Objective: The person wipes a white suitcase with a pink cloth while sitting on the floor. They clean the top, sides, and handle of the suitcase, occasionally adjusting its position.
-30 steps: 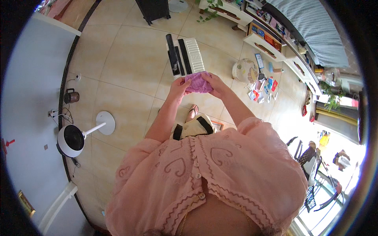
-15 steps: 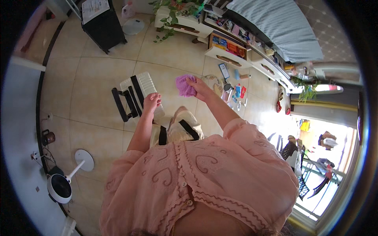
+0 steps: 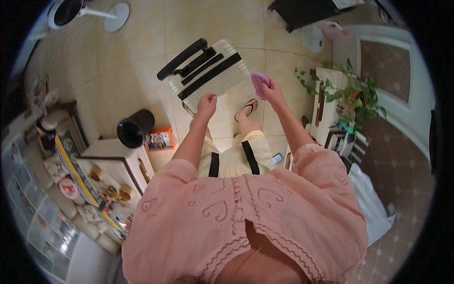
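A purple cloth point(image 3: 260, 86) is bunched in my right hand point(image 3: 274, 94), fingers closed round it, held up beside the suitcase's right end. The small cream suitcase point(image 3: 229, 79) has ribbed sides, black bands and a black handle. It rests on the tiled floor in front of my feet. My left hand point(image 3: 206, 105) is closed with fingers curled in, and nothing shows in it. It hangs over the near edge of the suitcase; whether it touches the shell is unclear.
A black bin point(image 3: 135, 128) and an orange box point(image 3: 161, 139) stand left, by a cluttered white table point(image 3: 113, 154). At right, a leafy plant point(image 3: 352, 97) tops a white cabinet point(image 3: 326, 80). A white-stemmed fan point(image 3: 90, 12) and a black suitcase point(image 3: 307, 13) stand farther off.
My body has turned left, so the plant and cabinet now lie at my right and the fan ahead. The cloth stays in my right hand; my left fingers look more tightly curled.
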The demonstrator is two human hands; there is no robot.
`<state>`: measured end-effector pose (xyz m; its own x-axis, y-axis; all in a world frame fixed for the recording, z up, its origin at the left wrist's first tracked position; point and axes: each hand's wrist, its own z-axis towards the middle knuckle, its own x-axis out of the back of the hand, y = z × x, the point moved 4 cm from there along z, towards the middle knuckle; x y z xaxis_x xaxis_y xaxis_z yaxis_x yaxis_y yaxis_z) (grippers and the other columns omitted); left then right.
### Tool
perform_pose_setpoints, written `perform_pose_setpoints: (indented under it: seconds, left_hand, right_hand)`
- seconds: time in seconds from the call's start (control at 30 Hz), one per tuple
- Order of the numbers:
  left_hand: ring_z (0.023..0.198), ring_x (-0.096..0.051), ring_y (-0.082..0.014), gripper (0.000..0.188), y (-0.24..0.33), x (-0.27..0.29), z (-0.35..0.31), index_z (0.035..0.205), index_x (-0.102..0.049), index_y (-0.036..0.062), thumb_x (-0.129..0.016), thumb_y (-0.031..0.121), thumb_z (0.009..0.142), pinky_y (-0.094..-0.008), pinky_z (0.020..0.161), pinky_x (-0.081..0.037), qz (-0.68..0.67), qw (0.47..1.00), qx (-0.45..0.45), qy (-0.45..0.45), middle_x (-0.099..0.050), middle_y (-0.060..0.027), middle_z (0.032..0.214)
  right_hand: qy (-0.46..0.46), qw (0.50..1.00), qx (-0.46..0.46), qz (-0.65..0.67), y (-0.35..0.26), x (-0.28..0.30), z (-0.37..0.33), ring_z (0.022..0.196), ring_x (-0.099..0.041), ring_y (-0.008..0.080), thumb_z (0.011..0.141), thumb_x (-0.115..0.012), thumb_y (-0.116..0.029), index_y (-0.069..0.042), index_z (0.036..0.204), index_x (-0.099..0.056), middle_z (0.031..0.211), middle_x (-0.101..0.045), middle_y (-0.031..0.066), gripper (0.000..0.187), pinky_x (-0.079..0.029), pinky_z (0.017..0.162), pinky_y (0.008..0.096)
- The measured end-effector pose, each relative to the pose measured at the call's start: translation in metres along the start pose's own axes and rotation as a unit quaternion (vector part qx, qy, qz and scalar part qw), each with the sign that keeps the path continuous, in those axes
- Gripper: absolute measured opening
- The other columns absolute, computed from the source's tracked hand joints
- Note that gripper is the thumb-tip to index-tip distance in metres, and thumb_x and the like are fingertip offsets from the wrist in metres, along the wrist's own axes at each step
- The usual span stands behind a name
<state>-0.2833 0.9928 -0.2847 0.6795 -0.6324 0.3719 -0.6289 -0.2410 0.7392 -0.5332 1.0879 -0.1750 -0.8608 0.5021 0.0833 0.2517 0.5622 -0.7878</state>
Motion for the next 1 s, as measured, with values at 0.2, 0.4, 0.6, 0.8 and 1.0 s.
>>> perform_pose_setpoints:
  seconds: [0.2, 0.4, 0.6, 0.8, 1.0]
  left_hand:
    - [0.128, -0.035, -0.0267, 0.045, 0.025, -0.014, -0.019, 0.125, -0.052, 0.0086, -0.055, 0.032, 0.087, -0.0442, 0.105, -0.028, 0.281, 0.945, -0.156, 0.063, -0.042, -0.0111, 0.137]
    - [0.138, -0.021, -0.0207, 0.061, -0.001, -0.034, 0.027, 0.140, -0.034, 0.0107, -0.048, 0.042, 0.089, -0.0472, 0.112, -0.014, 0.420, 0.863, -0.272, 0.068, -0.024, -0.0019, 0.150]
    - [0.137, -0.023, -0.0192, 0.065, -0.001, -0.027, 0.036, 0.141, -0.034, 0.0118, -0.050, 0.044, 0.087, -0.0415, 0.112, -0.016, 0.419, 0.836, -0.337, 0.110, -0.025, -0.0007, 0.149]
    - [0.134, -0.029, -0.0246, 0.064, 0.000, -0.026, 0.036, 0.139, -0.035, 0.0099, -0.052, 0.043, 0.086, -0.0427, 0.111, -0.021, 0.405, 0.811, -0.386, 0.172, -0.031, -0.0046, 0.146]
    - [0.135, -0.028, -0.0253, 0.064, -0.009, -0.044, 0.029, 0.139, -0.034, 0.0095, -0.044, 0.048, 0.090, -0.0426, 0.111, -0.021, 0.432, 0.769, -0.410, 0.233, -0.030, -0.0059, 0.147]
  right_hand:
    - [-0.017, 0.860, 0.375, -0.347, 0.032, -0.056, 0.058, 0.113, -0.054, 0.0287, 0.081, -0.058, -0.006, -0.009, 0.124, -0.052, 0.125, -0.055, 0.0110, 0.043, -0.046, 0.092, 0.0400]
    - [-0.206, 0.675, 0.447, -0.549, 0.084, -0.094, 0.081, 0.136, -0.027, 0.0213, 0.079, -0.061, -0.022, -0.017, 0.139, -0.038, 0.145, -0.034, 0.0025, 0.063, -0.016, 0.113, 0.0437]
    - [-0.138, 0.618, 0.510, -0.582, 0.078, -0.083, 0.105, 0.132, -0.034, 0.0208, 0.083, -0.055, -0.037, -0.019, 0.137, -0.041, 0.141, -0.040, 0.0008, 0.059, -0.018, 0.112, 0.0425]
    - [0.035, 0.625, 0.577, -0.525, 0.084, -0.067, 0.112, 0.130, -0.037, 0.0264, 0.087, -0.050, -0.027, -0.007, 0.130, -0.046, 0.138, -0.044, 0.0059, 0.047, -0.028, 0.108, 0.0405]
    - [0.124, 0.674, 0.584, -0.435, 0.105, -0.040, 0.109, 0.129, -0.039, 0.0294, 0.091, -0.048, -0.023, -0.005, 0.128, -0.047, 0.138, -0.043, 0.0083, 0.041, -0.031, 0.107, 0.0417]
